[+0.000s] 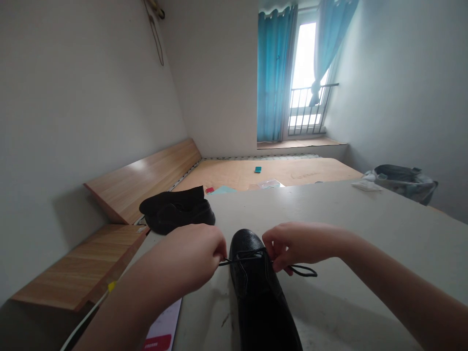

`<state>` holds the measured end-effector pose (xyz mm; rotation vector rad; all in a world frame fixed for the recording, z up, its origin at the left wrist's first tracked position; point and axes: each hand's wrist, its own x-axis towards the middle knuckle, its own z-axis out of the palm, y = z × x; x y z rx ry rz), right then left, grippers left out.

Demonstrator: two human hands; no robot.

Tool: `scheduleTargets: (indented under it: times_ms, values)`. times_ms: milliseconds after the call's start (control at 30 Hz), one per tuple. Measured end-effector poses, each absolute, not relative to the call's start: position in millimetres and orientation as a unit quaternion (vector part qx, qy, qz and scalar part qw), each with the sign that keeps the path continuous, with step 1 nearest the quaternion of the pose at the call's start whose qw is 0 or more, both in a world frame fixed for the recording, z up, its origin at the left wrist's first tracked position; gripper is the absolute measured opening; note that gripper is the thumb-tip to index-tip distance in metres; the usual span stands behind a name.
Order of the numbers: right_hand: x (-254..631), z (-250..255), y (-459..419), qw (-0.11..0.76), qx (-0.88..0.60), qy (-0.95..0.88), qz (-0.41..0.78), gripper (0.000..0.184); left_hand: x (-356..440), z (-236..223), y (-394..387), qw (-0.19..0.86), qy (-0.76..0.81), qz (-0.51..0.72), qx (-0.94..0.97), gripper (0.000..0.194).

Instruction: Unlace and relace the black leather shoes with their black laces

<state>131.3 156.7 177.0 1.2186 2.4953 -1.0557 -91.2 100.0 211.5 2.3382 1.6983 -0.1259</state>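
A black leather shoe (256,287) lies on the pale table (365,229), its toe pointing away from me. My left hand (195,256) is closed, pinching one end of the black shoelace (241,259) at the shoe's left side. On the other side, my right hand (296,246) is closed on the lace's other end, and a loop of lace (305,270) trails out below it onto the table. The lace is stretched taut across the shoe between both hands.
A second black shoe (177,209) sits at the table's far left corner. Crumpled white paper (365,185) lies at the far right edge, with a lined bin (405,183) behind it. A wooden bed frame (146,173) with small items stands beyond. A white card (164,331) lies near my left arm.
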Motion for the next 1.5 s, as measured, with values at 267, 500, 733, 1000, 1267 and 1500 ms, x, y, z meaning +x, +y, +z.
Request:
scheduleTargets:
  times_ms: [267,500,733,1000,1267,1500]
  values:
    - [135.4,180.4,155.8,0.074,0.372,0.850,-0.365,0.014,-83.0,201.4,97.9,0.126,0.574,-0.042,0.808,0.024]
    - [138.1,181.4,157.2,0.071,0.320,0.854,-0.403,0.019,-81.7,199.9,97.1,0.100,0.582,-0.054,0.806,0.022]
    - [132.5,183.4,149.3,0.051,0.365,0.873,-0.319,0.020,-70.3,198.9,97.5,0.106,0.558,-0.054,0.821,0.018]
    - [127.6,187.7,140.7,0.033,0.371,0.883,-0.287,0.019,-68.9,195.1,100.7,0.127,0.521,-0.028,0.843,0.016]
    - [129.6,180.4,151.0,0.045,0.371,0.879,-0.294,0.019,-67.2,193.8,99.1,0.136,0.509,-0.031,0.849,0.012]
    - [132.9,172.0,166.1,0.040,0.291,0.906,-0.306,0.019,-63.8,197.7,96.7,0.129,0.520,-0.040,0.843,0.023]
